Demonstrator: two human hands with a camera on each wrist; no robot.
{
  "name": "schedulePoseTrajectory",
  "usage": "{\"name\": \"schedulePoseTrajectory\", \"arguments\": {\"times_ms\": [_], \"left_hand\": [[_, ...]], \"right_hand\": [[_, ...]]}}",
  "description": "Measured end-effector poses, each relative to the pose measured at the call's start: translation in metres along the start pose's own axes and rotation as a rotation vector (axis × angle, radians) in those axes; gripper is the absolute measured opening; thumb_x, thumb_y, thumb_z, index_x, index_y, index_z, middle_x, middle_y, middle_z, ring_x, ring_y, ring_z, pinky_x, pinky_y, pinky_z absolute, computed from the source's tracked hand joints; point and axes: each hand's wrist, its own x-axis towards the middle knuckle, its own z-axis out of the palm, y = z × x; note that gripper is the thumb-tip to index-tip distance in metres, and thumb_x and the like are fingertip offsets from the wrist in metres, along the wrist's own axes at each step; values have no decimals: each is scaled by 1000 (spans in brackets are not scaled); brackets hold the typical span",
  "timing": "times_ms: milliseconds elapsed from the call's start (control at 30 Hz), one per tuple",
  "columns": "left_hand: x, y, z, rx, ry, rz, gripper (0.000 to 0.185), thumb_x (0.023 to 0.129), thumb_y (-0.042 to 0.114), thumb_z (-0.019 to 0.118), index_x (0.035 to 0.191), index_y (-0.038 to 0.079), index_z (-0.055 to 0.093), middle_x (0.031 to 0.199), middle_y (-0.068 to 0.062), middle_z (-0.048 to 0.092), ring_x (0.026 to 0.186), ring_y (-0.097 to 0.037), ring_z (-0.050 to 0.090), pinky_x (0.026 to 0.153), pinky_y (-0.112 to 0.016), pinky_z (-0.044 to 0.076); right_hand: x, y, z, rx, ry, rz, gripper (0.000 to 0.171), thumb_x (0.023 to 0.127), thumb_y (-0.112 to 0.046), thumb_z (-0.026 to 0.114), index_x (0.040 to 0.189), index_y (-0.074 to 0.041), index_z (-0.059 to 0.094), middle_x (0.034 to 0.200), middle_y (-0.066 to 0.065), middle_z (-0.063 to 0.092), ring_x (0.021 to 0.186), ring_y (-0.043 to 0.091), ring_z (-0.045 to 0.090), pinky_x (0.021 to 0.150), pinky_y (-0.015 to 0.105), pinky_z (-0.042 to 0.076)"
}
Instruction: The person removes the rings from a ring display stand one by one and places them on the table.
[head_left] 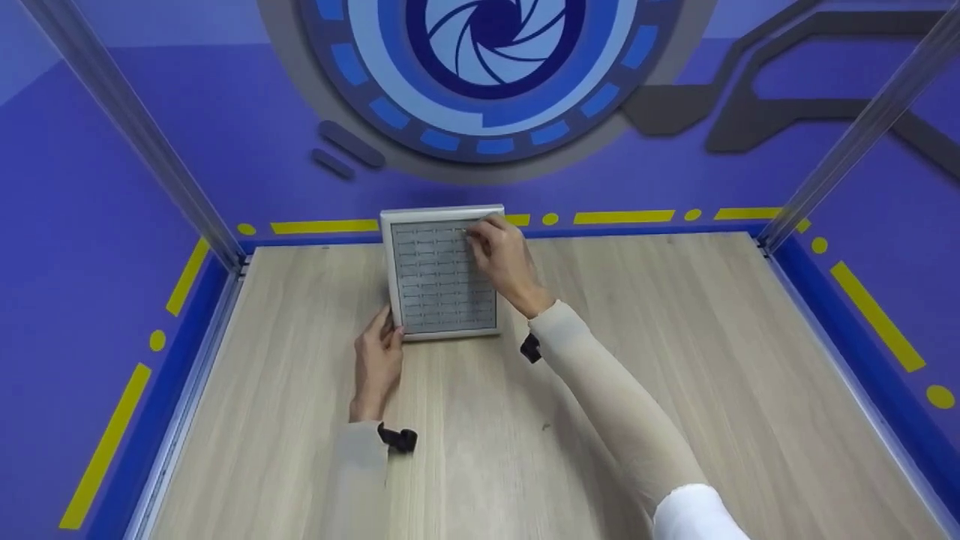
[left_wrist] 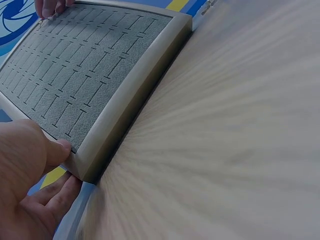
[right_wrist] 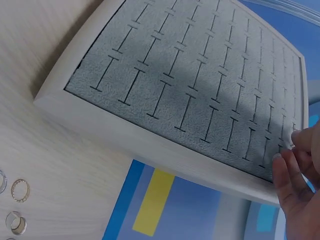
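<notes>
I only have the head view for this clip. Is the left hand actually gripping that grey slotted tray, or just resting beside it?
Observer: Gripping. The left wrist view shows the left hand with its thumb on top of the tray frame's near corner and its fingers against the side.
Operator: Anything in the slots?
Observer: Every slot visible in the wrist views is empty. The right hand has its fingertips at a slot by the far edge.
Operator: Anything else lying around?
Observer: Yes, small rings lie on the table beside the tray, seen only in the right wrist view.
</notes>
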Motion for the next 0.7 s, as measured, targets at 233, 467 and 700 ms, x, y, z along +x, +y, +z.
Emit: {"name": "schedulePoseTrajectory", "arguments": {"times_ms": [233,467,700], "left_hand": [[0,0,-1,9,-11,-5,57,106,-2,61,160,-7,41,159,-29,50,143,-40,56,114,-38,53],[0,0,0,17,-9,-8,57,106,-1,61,160,-6,41,159,-28,50,143,-40,57,114,-36,53],[0,0,-1,27,-12,-18,57,107,0,61,160,-3,42,160,-25,51,144,-37,57,114,-34,52]], "right_hand": [[5,0,6,-30,19,1,11,102,-3,70,105,-1,81,101,12,71,82,22,69,71,31,61],[6,-2,9,-32,16,29,11,103,-5,71,103,0,80,100,12,71,84,22,69,72,32,61],[6,-2,8,-4,19,22,12,103,-7,71,101,-1,81,95,11,70,80,22,66,70,35,58]]}}
